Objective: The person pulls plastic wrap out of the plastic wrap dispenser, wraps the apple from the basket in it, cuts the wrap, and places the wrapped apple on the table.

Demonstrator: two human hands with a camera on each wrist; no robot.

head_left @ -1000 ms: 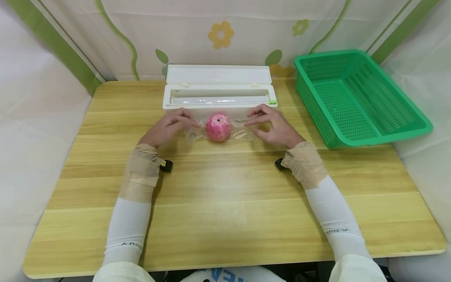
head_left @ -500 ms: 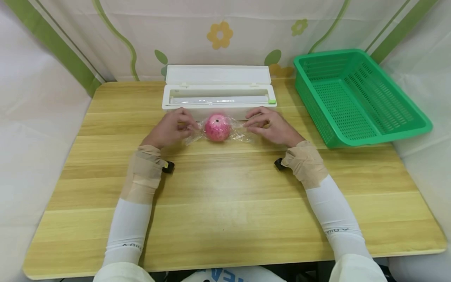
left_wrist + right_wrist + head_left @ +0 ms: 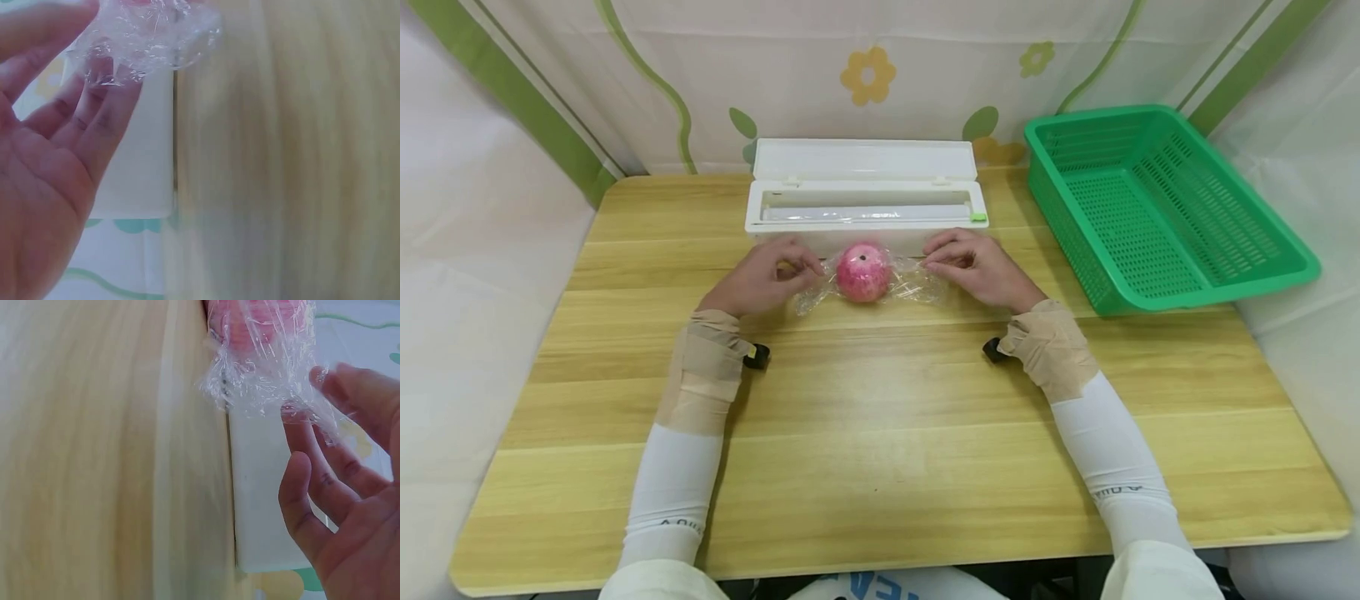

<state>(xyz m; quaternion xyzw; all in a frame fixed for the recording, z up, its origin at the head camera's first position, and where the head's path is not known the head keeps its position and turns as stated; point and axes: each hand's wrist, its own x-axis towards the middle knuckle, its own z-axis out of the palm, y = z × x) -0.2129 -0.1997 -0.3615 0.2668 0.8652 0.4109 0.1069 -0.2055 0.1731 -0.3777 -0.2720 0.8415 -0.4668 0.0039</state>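
A round pink fruit (image 3: pixel 863 272) with a dark spot on top sits wrapped in clear plastic wrap (image 3: pixel 917 283), whose loose ends stick out on both sides. At the left end, my left hand (image 3: pixel 767 275) holds the crinkled wrap between thumb and fingers. My right hand (image 3: pixel 977 265) pinches the other end, and in the right wrist view the film (image 3: pixel 269 381) runs from the fruit (image 3: pixel 256 322) to the thumb and fingertips. The left wrist view has the bunched film (image 3: pixel 150 44) in front of the fingers, with most of the fruit out of frame.
Just behind the fruit stands a white wrap dispenser (image 3: pixel 865 237) with its lid (image 3: pixel 865 158) up and a roll (image 3: pixel 865 212) inside. A green plastic basket (image 3: pixel 1217 296) occupies the table's back right. The wooden table (image 3: pixel 880 433) meets a patterned curtain (image 3: pixel 805 67) behind.
The left hand has shifted slightly, its fingers drawing closer together, and the wrap's left end lies lower and more spread out. The right fingers have moved a little. The fruit stays nearly in place.
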